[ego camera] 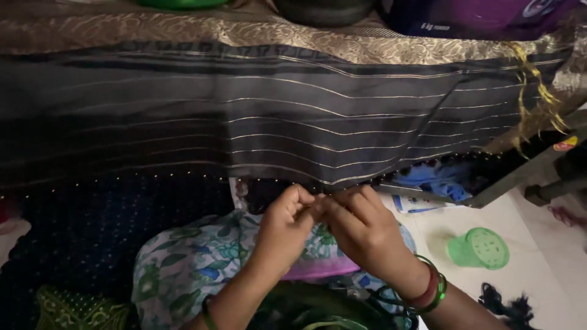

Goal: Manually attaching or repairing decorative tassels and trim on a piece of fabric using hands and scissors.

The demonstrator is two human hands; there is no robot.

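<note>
A wide dark grey cloth [257, 116] with thin gold stripes and a gold brocade border hangs across the upper half of the view. Its lower edge carries a row of small beads. My left hand [286, 227] and my right hand [361, 231] meet at that lower edge, fingertips pinched together on the hem. What lies between the fingers is too small to make out. Green and red bangles [431, 287] circle my right wrist. Loose gold threads [538, 91] dangle from the cloth's right end.
A floral green and white garment [189, 263] covers my lap, with a pink patch [324, 269]. A green plastic cup [480, 249] lies on its side on the pale floor at right. Blue cloth [437, 180] sits under a metal frame [520, 174]. Dark blue dotted fabric [104, 226] fills the left.
</note>
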